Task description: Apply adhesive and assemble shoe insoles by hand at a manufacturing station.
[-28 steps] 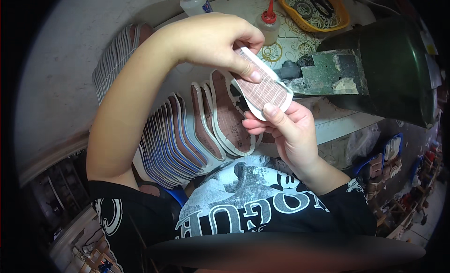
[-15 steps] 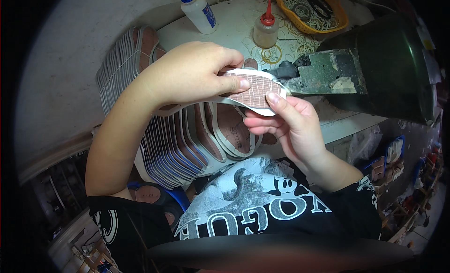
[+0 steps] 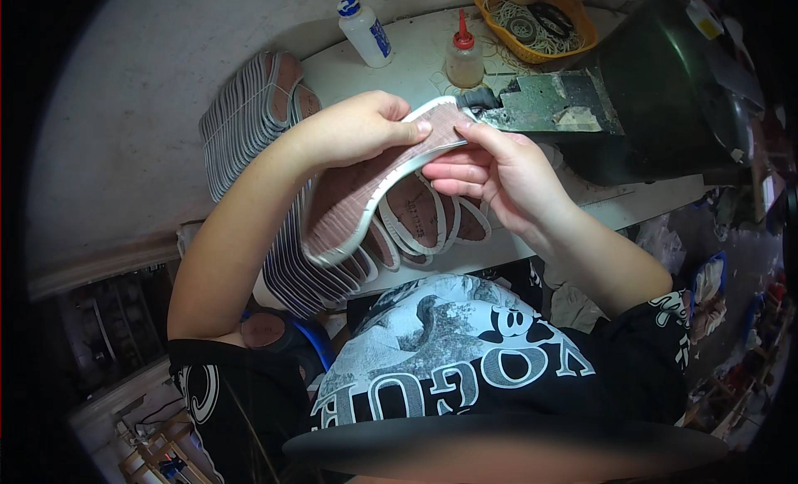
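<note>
I hold a shoe sole (image 3: 359,195), brown with a white rim, in both hands above the bench. My left hand (image 3: 353,130) pinches its upper end from the left with thumb and fingers. My right hand (image 3: 499,175) grips the same end from the right, thumb on top. That end sits against the nose of a green machine (image 3: 555,106). The sole's other end hangs down toward my chest.
A long fanned row of similar soles (image 3: 249,110) curves from the back left down to my lap. Two glue bottles (image 3: 366,31), (image 3: 464,58) stand on the white bench (image 3: 407,56). An orange basket of rubber bands (image 3: 532,22) sits at the back. The machine's dark green body (image 3: 673,85) fills the right.
The sole has swung from lying flat to hanging lengthwise toward me, and both hands have moved up with its end to the machine's nose.
</note>
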`<state>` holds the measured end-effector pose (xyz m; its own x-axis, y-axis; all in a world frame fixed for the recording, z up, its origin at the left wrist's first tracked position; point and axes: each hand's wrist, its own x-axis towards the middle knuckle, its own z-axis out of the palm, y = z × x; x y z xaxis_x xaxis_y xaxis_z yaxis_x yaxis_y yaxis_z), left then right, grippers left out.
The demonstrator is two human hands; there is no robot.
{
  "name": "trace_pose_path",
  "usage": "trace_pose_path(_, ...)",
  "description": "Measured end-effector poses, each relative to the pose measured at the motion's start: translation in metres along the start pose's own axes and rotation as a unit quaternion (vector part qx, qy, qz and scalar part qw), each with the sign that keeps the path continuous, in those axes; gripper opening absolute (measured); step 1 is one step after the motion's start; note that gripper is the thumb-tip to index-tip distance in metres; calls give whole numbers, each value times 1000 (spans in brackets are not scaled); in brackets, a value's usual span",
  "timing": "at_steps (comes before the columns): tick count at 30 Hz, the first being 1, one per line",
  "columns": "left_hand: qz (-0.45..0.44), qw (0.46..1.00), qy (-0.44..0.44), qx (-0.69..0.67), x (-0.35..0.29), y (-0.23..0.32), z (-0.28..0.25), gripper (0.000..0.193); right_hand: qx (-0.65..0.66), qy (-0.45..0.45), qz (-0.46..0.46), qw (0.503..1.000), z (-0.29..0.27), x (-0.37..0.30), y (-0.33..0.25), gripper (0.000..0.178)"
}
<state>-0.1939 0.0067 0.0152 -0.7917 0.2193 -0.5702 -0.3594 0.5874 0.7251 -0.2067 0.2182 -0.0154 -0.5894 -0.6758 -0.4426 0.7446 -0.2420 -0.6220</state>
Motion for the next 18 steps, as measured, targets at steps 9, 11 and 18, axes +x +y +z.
trace_pose_path(9,-74,982,-24,-173,-4,12,16,42,-49,-25,19,998,-14,-8,-13,32)
trace_pose_path(11,-77,978,-50,-190,2,9,19,45,-50,-44,25,998,-28,-14,-13,30)
trace_pose_path(18,-79,967,-17,-241,3,4,24,54,-188,-77,62,977,-49,-66,-25,26)
